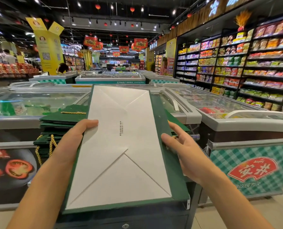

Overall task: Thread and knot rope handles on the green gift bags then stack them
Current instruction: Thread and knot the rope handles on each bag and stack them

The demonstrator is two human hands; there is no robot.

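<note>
A flat green gift bag point(173, 166) faces me with its folded white bottom panel point(121, 146) up, held between both hands in the middle of the view. My left hand point(74, 138) grips its left edge, thumb on the white panel. My right hand point(182, 146) holds the right edge, thumb on the green border and fingers spread behind. To the left lies a stack of green gift bags point(60, 124) with gold rope handles point(52, 142) hanging off its front. More green bags point(178, 123) show behind my right hand.
Glass-topped chest freezers point(236, 113) stand ahead and to both sides. A dark cart or counter edge point(126, 219) sits under the held bag. Stocked shelves point(253, 63) line the right aisle. People stand far back at the left point(63, 66).
</note>
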